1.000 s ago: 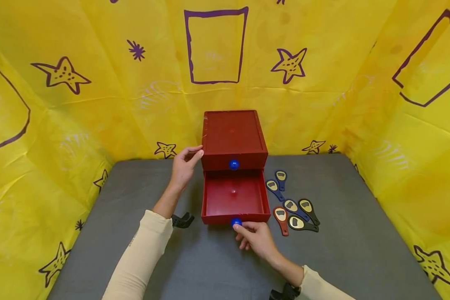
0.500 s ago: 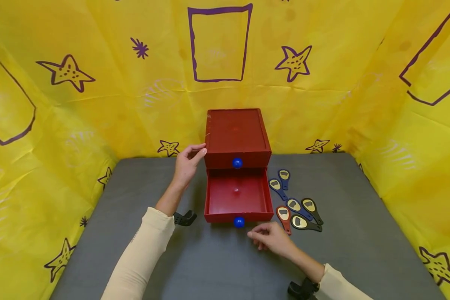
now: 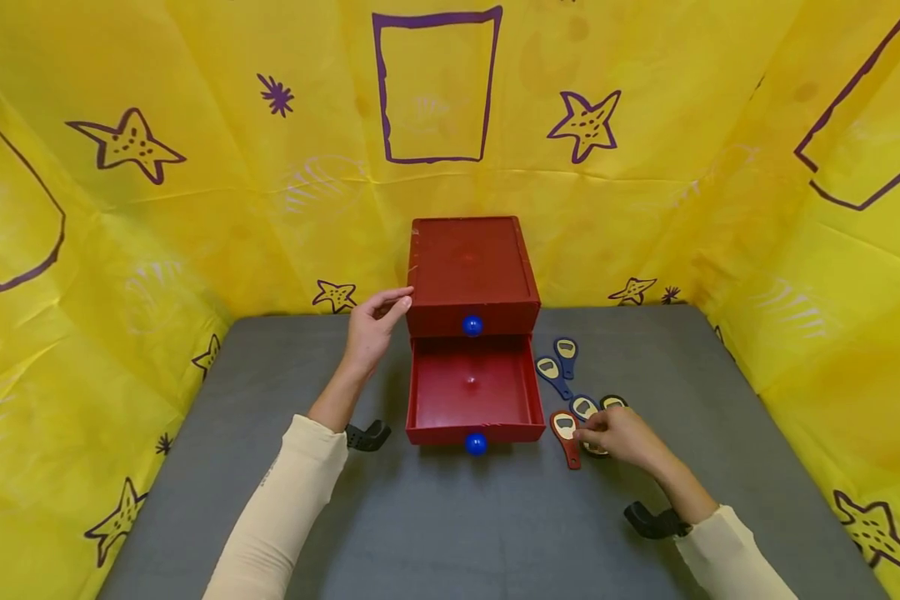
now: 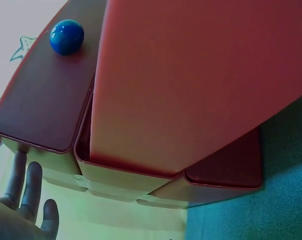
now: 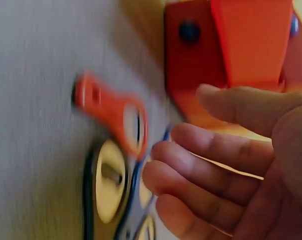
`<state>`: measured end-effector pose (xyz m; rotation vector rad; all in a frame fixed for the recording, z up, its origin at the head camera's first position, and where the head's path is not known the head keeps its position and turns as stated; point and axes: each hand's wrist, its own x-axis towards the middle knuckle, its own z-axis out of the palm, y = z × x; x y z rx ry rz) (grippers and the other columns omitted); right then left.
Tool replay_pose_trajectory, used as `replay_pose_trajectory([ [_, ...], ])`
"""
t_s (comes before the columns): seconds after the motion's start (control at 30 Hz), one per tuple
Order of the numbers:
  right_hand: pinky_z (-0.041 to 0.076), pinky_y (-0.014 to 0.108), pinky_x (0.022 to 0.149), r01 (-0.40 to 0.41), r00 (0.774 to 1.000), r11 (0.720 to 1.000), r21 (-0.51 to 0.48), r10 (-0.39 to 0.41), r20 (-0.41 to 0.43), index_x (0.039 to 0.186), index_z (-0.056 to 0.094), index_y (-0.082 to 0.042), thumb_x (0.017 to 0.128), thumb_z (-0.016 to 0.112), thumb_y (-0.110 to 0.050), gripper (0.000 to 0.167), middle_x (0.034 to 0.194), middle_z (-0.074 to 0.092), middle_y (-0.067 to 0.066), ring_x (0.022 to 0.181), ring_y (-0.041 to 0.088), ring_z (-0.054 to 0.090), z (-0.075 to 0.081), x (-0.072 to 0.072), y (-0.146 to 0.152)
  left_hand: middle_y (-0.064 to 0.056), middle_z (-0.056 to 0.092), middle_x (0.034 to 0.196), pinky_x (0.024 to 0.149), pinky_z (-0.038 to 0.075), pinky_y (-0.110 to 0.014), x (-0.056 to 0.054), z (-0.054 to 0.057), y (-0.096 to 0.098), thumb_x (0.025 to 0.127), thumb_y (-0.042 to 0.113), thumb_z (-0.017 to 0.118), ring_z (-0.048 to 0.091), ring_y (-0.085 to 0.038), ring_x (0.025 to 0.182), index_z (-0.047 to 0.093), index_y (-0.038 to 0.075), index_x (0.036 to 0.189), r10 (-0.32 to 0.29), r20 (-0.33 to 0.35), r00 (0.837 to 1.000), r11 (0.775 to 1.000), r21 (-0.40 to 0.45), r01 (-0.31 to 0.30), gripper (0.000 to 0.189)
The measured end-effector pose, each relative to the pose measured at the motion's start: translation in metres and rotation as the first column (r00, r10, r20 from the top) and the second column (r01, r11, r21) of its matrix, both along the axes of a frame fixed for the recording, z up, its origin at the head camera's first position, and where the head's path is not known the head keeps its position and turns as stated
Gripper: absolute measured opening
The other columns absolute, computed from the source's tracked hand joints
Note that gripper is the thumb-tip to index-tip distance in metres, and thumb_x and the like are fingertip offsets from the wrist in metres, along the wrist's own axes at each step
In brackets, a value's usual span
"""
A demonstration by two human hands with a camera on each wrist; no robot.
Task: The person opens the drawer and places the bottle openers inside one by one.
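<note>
A red drawer unit (image 3: 471, 262) stands against the back wall, its middle drawer (image 3: 471, 400) pulled out with nothing in it. My left hand (image 3: 369, 333) touches the unit's upper left front corner; in the left wrist view its extended fingers (image 4: 33, 182) lie against the side. Over the bottle openers on the right hovers my right hand (image 3: 630, 437), relaxed and holding nothing. Nearest its fingertips is a red bottle opener (image 3: 566, 429). Beneath the hand, a black bottle opener (image 3: 595, 450) is partly hidden. A blue bottle opener (image 3: 585, 406) and another black bottle opener (image 3: 613, 402) peek out behind.
Two more blue bottle openers (image 3: 551, 373) lie close to the drawer's right side. Blue ball knobs (image 3: 476, 444) stick out from the drawer fronts. Yellow patterned cloth (image 3: 307, 225) walls in the grey table (image 3: 435, 525) at the back and sides.
My right hand has let go of the pulled-out drawer's knob and moved right, over the bottle openers. The left hand stays at the unit's corner.
</note>
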<state>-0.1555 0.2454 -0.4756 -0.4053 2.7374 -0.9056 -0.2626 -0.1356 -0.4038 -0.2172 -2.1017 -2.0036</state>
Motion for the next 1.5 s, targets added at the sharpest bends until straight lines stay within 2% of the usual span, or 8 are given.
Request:
replay_pose_trajectory([
  [0.2,0.037,0.026,0.053,0.178,0.982,0.979,0.1,-0.171,-0.074,0.074,0.07,-0.004,0.088,0.07,-0.019,0.021,0.062,0.06,0.0,0.057,0.012,0.047,-0.003,-0.008,0.034,0.02,0.07,0.095,0.081,0.048,-0.017,0.0,-0.002,0.0,0.092,0.019,0.068,0.062,-0.005,0.088,0.069,0.002,0.118,0.009,-0.011,1.0,1.0,-0.017,-0.01,0.031],
  [0.33,0.04,0.03,0.055,0.247,0.967,0.955,0.165,-0.233,-0.098,0.078,0.072,-0.002,0.085,0.071,-0.019,0.018,0.07,0.067,0.006,0.06,0.016,0.051,-0.006,-0.006,0.048,0.017,0.071,0.097,0.081,0.049,-0.018,-0.001,-0.002,0.0,0.091,0.019,0.069,0.062,-0.005,0.088,0.07,0.003,0.118,0.015,-0.019,1.0,1.0,-0.015,-0.015,0.031],
  [0.63,0.039,0.036,0.055,0.279,0.96,0.918,0.28,-0.269,-0.076,0.071,0.067,-0.008,0.077,0.078,-0.021,0.017,0.072,0.064,0.009,0.063,0.024,0.053,-0.018,0.0,0.058,-0.012,0.072,0.114,0.081,0.048,-0.015,0.0,0.0,0.0,0.092,0.013,0.067,0.062,-0.001,0.086,0.068,0.0,0.119,0.014,0.015,1.0,1.0,-0.009,-0.014,0.03],
  [0.8,0.036,0.037,0.051,0.329,0.944,0.902,0.278,-0.312,-0.106,0.063,0.062,-0.01,0.078,0.074,-0.02,0.022,0.066,0.06,0.008,0.059,0.025,0.052,-0.023,0.001,0.054,-0.007,0.074,0.109,0.079,0.049,-0.015,0.01,0.013,0.002,0.091,0.008,0.068,0.062,0.001,0.083,0.068,-0.004,0.117,0.028,0.009,1.0,0.999,-0.019,-0.028,0.029],
  [0.97,0.036,0.04,0.05,0.363,0.931,0.891,0.272,-0.339,-0.132,0.063,0.062,-0.009,0.081,0.071,-0.02,0.023,0.066,0.059,0.011,0.058,0.028,0.054,-0.026,0.0,0.054,-0.001,0.071,0.105,0.077,0.047,-0.014,0.02,0.025,0.003,0.09,0.01,0.068,0.059,0.001,0.083,0.068,-0.004,0.117,0.032,-0.001,0.999,0.998,-0.06,-0.032,0.03],
  [1.1,0.035,0.038,0.051,0.364,0.931,0.895,0.26,-0.337,-0.142,0.063,0.061,-0.009,0.08,0.072,-0.021,0.024,0.064,0.058,0.009,0.058,0.027,0.052,-0.029,0.0,0.055,-0.007,0.068,0.106,0.077,0.047,-0.013,0.013,0.015,-0.002,0.09,0.009,0.069,0.058,0.0,0.085,0.068,-0.001,0.119,0.016,-0.009,1.0,0.997,-0.073,-0.016,0.031],
  [1.23,0.041,0.041,0.054,0.368,0.928,0.902,0.228,-0.339,-0.156,0.069,0.067,-0.006,0.078,0.073,-0.021,0.019,0.068,0.065,0.011,0.061,0.028,0.057,-0.031,-0.001,0.059,-0.012,0.066,0.11,0.076,0.048,-0.013,0.005,0.004,-0.006,0.088,0.006,0.07,0.059,0.0,0.086,0.067,0.0,0.121,-0.018,-0.014,1.0,0.997,-0.069,0.017,0.034],
  [1.5,0.047,0.046,0.061,0.39,0.917,0.906,0.166,-0.367,-0.153,0.077,0.072,0.0,0.078,0.072,-0.021,0.021,0.075,0.07,0.016,0.067,0.032,0.062,-0.023,0.001,0.066,-0.005,0.066,0.11,0.077,0.049,-0.013,0.001,-0.001,-0.007,0.087,0.01,0.072,0.061,-0.003,0.088,0.069,0.004,0.121,-0.02,-0.03,0.999,0.996,-0.092,0.017,0.035],
])
